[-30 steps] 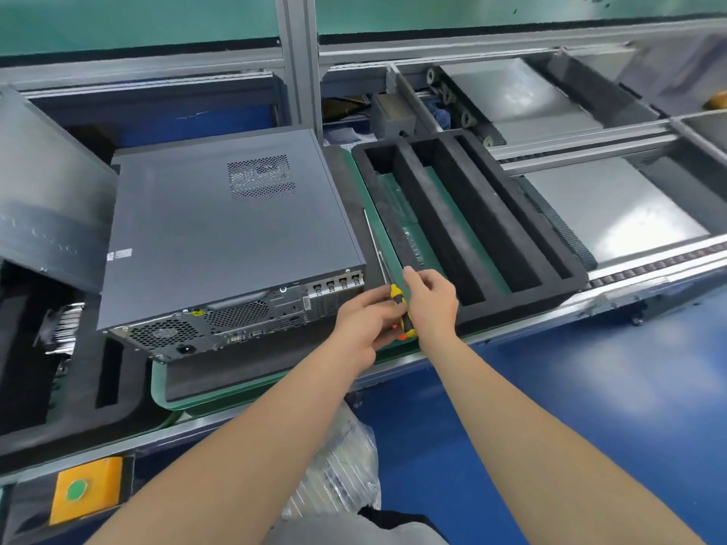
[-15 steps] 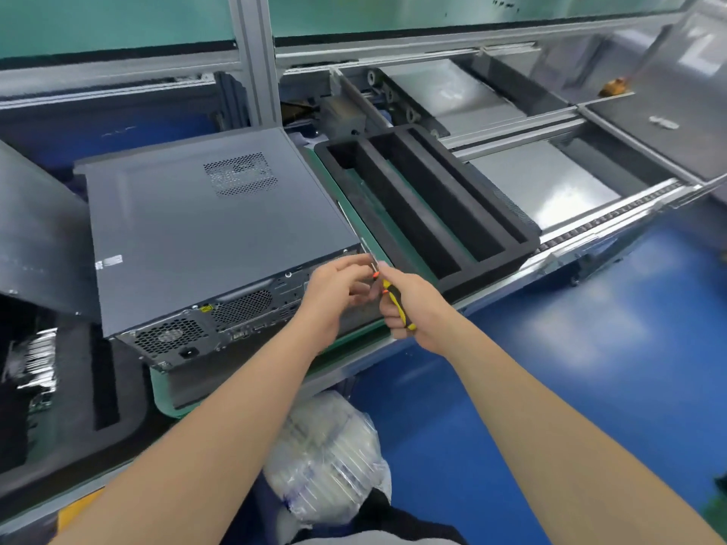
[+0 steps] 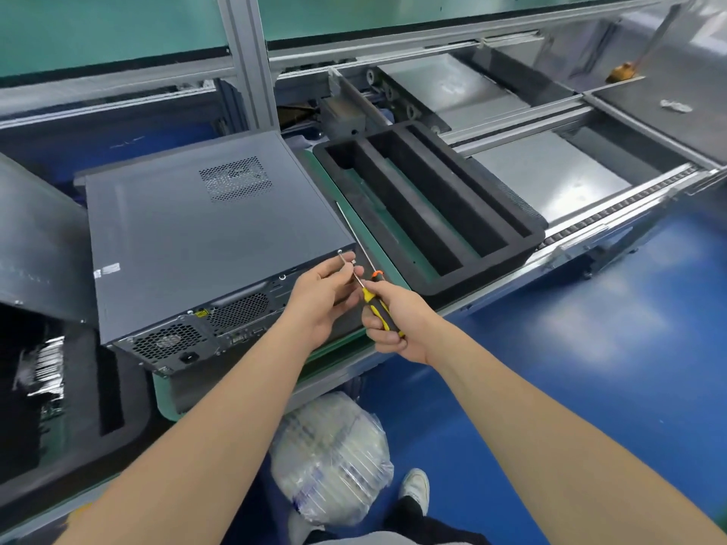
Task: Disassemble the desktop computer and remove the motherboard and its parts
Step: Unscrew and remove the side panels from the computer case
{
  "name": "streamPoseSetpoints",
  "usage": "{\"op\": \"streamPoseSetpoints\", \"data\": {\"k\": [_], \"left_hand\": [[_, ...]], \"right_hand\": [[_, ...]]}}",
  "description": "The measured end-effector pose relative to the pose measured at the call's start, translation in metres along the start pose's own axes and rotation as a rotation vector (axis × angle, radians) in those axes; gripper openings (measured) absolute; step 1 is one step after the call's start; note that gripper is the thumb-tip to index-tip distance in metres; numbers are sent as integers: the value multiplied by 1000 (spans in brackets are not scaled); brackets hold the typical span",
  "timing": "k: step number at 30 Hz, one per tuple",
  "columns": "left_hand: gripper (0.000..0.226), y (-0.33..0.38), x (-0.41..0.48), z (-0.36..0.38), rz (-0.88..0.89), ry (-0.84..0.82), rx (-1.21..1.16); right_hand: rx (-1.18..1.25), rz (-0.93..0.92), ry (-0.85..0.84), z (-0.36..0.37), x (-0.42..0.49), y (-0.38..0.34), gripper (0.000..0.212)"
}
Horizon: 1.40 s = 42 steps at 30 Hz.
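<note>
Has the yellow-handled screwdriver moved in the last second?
Yes. The screwdriver, gripped by the right hand, went left from beside the foam tray to the computer case; its tip meets a rear-corner screw.

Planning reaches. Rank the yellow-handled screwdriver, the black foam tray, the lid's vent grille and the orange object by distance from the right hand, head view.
1. The yellow-handled screwdriver, gripped in the right hand.
2. The black foam tray, just beyond the hand.
3. The vent grille, back left on the computer lid.
4. The orange object, far back right.
</note>
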<state>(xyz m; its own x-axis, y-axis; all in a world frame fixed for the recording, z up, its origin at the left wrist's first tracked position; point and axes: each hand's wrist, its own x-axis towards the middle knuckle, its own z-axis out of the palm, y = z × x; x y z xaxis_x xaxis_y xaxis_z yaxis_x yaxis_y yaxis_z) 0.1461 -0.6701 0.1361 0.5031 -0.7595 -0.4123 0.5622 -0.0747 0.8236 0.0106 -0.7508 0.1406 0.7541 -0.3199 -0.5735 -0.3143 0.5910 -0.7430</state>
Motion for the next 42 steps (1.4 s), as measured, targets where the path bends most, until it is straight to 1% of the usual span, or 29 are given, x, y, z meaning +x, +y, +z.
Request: {"op": "streamPoseSetpoints", "data": {"k": [7,13,16,20,22,24,26,30,32,33,35,36,40,42], "left_hand": [[24,-5,1,7,14,21,-53],[25,-8,1,11,34,39,-143],[25,-8,1,13,15,64,-175],[25,-7,1,13,11,96,-181],[23,-7,1,13,18,90,-189],[22,-6,2,13,23,90,-181],[22,-6,3,13,28,94,-165],[21,-7,5,14,9,105,-194],[21,-6,6,15,-4,100,-220],[21,-6,6,15,-13,102,-228],[20,-5,6,15,-34,114,-233],[20,-5,6,15,-42,119,-231],[16,-4,6,12,-47,102,-207],[16,-3,7,11,-50,105,-169]], "right_hand": [[41,3,-9,-1,-2,-3,35],[218,31,-133,2,-3,-3,30],[239,28,-130,3,-2,-2,33],[12,-63,13,7,-2,-2,30],[-149,-135,93,11,-3,-4,29],[-481,-221,260,15,-5,-9,35],[-848,-314,405,19,-5,-11,35],[-1244,-435,542,25,-5,-8,33],[-1495,-482,659,28,-3,-3,26],[-1579,-498,695,30,-2,0,22],[-1619,-516,725,33,1,5,18],[-1584,-514,724,33,2,6,19],[-1308,-521,624,25,2,4,34],[-1173,-474,539,25,-1,-2,38]]}}
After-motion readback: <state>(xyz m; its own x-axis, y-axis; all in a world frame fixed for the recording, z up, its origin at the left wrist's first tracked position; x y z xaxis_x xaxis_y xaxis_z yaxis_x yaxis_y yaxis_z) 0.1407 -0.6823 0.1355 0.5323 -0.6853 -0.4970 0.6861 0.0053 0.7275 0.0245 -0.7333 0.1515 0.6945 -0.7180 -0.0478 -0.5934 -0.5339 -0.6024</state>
